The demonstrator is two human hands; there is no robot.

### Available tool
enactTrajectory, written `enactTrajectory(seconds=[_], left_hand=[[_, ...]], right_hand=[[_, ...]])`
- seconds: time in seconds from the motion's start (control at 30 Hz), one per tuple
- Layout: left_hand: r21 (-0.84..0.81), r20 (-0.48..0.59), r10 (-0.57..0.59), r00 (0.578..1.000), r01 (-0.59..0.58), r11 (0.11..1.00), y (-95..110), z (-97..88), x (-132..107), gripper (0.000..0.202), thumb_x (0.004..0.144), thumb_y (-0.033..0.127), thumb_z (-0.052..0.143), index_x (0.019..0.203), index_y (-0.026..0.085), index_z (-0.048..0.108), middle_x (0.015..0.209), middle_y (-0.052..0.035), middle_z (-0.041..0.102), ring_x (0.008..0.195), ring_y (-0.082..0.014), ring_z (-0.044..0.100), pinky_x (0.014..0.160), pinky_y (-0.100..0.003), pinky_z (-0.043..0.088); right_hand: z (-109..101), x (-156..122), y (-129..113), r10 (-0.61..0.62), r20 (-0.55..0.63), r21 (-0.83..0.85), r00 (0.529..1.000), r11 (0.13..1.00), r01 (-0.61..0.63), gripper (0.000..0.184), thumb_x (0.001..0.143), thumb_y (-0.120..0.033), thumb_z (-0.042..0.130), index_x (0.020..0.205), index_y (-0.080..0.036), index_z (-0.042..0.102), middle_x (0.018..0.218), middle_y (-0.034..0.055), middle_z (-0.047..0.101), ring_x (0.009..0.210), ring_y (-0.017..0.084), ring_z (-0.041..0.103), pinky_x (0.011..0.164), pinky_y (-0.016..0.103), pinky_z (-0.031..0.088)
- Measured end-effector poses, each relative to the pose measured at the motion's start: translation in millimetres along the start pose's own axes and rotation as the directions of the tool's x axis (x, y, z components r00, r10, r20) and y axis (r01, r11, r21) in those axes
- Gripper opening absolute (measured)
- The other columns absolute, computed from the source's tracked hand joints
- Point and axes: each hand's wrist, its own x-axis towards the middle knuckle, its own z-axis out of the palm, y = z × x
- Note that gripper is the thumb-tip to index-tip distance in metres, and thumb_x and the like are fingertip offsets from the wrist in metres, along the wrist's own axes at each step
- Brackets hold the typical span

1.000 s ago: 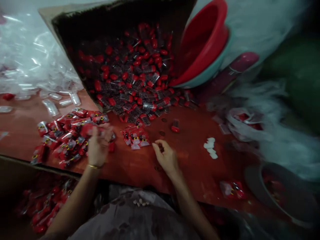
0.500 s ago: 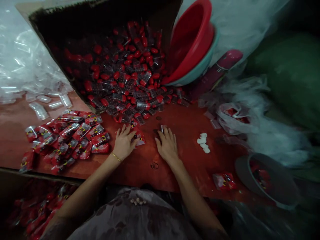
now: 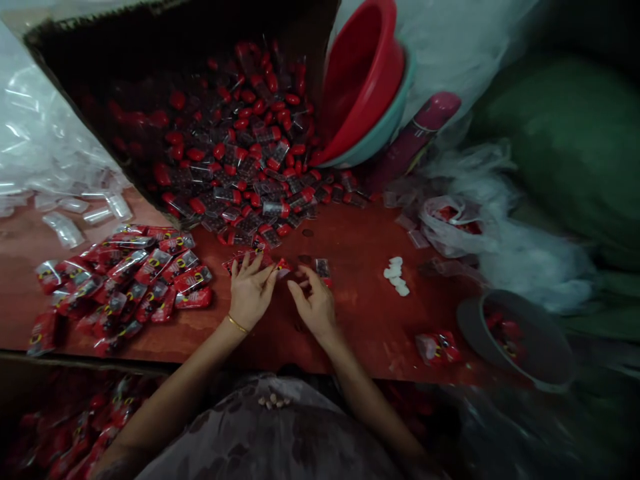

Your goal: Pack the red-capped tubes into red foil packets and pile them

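My left hand [image 3: 251, 291] lies flat with fingers spread on a small stack of red printed packets [image 3: 280, 267] on the red table [image 3: 365, 313]. My right hand [image 3: 313, 300] rests just to its right, fingers curled and touching the stack's edge; whether it grips anything I cannot make out. A small clear packet with a red piece [image 3: 323, 268] lies just beyond the right fingers. A spread of filled red packets [image 3: 125, 280] lies left of my left hand.
A tipped cardboard box [image 3: 165, 40] spills several small red-and-clear packets [image 3: 250, 167] onto the table. Red and teal basins [image 3: 365, 87] lean at the back. White pieces [image 3: 395, 275] lie right; a grey bowl [image 3: 515, 343] far right; clear bags [image 3: 60, 160] left.
My left hand left the packet spread and came down flat on the small stack. My right hand flattened beside it, then curled its fingers and shifted slightly left.
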Motion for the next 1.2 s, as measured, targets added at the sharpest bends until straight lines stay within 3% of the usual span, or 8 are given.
enactTrajectory(seconds=[0.2, 0.33, 0.43, 0.6, 0.77, 0.93, 1.07, 1.2], left_hand=[[-0.404, 0.079, -0.194, 0.978, 0.209, 0.890, 17, -11.9, 3, 0.039, 0.084, 0.039, 0.052, 0.117, 0.021, 0.061, 0.115, -0.0103, 0.065, 0.114, -0.0263, 0.055, 0.097, -0.046, 0.041], [-0.709, 0.490, -0.412, 0.768, 0.626, 0.324, 25, -9.1, 6, 0.052, 0.066, 0.057, 0.065, 0.093, 0.012, 0.068, 0.075, -0.0071, 0.069, 0.065, -0.0172, 0.063, 0.059, -0.029, 0.052], [-0.737, 0.609, -0.409, 0.679, 0.676, 0.025, 28, -1.6, 7, 0.047, 0.051, 0.054, 0.075, 0.071, 0.012, 0.068, 0.061, -0.0027, 0.064, 0.053, -0.0116, 0.057, 0.053, -0.024, 0.049], [-0.676, 0.381, -0.435, 0.816, 0.567, 0.471, 14, 5.6, 7, 0.035, 0.066, 0.049, 0.066, 0.064, 0.014, 0.068, 0.050, 0.0010, 0.059, 0.048, -0.0112, 0.050, 0.049, -0.022, 0.039], [-0.108, 0.270, -0.204, 0.941, 0.240, 0.965, -1, -2.0, 22, 0.031, 0.078, 0.039, 0.055, 0.089, 0.014, 0.071, 0.086, -0.0126, 0.071, 0.079, -0.0274, 0.064, 0.073, -0.037, 0.046], [0.055, 0.086, -0.027, 0.996, 0.022, 0.998, 3, -6.5, 30, 0.068, 0.076, 0.038, 0.058, 0.134, 0.007, 0.041, 0.145, -0.0238, 0.030, 0.131, -0.0387, 0.033, 0.104, -0.055, 0.024], [-0.280, 0.092, -0.017, 0.996, 0.042, 0.959, 10, -11.8, 21, 0.041, 0.083, 0.040, 0.051, 0.114, 0.017, 0.060, 0.128, -0.0143, 0.056, 0.122, -0.0286, 0.047, 0.103, -0.047, 0.032], [-0.686, 0.331, -0.216, 0.918, 0.392, 0.613, 20, -6.4, 13, 0.039, 0.074, 0.043, 0.062, 0.102, 0.017, 0.068, 0.097, -0.0085, 0.071, 0.087, -0.0213, 0.065, 0.082, -0.035, 0.049]], right_hand=[[14, 12, -13, 0.196, 0.043, 0.426, 0.980, 0.883, -0.196, 0.029, 0.083, -0.041, 0.052, 0.076, -0.017, 0.064, 0.071, 0.0016, 0.066, 0.065, 0.014, 0.058, 0.063, 0.024, 0.045], [16, 11, -8, 0.236, -0.006, 0.421, 0.972, 0.882, -0.212, 0.038, 0.085, -0.043, 0.047, 0.060, -0.017, 0.057, 0.055, -0.0022, 0.054, 0.053, 0.011, 0.047, 0.052, 0.022, 0.038], [16, 7, -5, 0.233, 0.009, 0.386, 0.972, 0.896, -0.219, 0.038, 0.085, -0.043, 0.046, 0.058, -0.017, 0.054, 0.052, -0.0030, 0.050, 0.051, 0.010, 0.044, 0.049, 0.022, 0.035], [8, 12, 2, 0.283, -0.042, 0.312, 0.958, 0.915, -0.256, 0.039, 0.085, -0.044, 0.044, 0.057, -0.018, 0.055, 0.053, -0.0019, 0.054, 0.053, 0.012, 0.048, 0.054, 0.023, 0.038], [3, 24, 6, 0.337, -0.084, 0.367, 0.938, 0.885, -0.285, 0.040, 0.083, -0.046, 0.044, 0.058, -0.018, 0.057, 0.051, -0.0013, 0.056, 0.048, 0.011, 0.051, 0.052, 0.023, 0.039], [9, 23, 3, 0.298, -0.123, 0.344, 0.947, 0.908, -0.241, 0.043, 0.083, -0.049, 0.044, 0.053, -0.019, 0.050, 0.045, -0.0032, 0.048, 0.044, 0.010, 0.046, 0.048, 0.023, 0.037], [10, 21, -2, 0.313, -0.147, 0.365, 0.938, 0.899, -0.242, 0.042, 0.086, -0.048, 0.042, 0.056, -0.019, 0.050, 0.047, -0.0031, 0.049, 0.045, 0.010, 0.046, 0.048, 0.022, 0.037], [15, 16, -10, 0.281, -0.085, 0.433, 0.956, 0.874, -0.219, 0.032, 0.087, -0.041, 0.042, 0.068, -0.018, 0.057, 0.052, -0.0028, 0.053, 0.047, 0.010, 0.048, 0.049, 0.022, 0.039]])
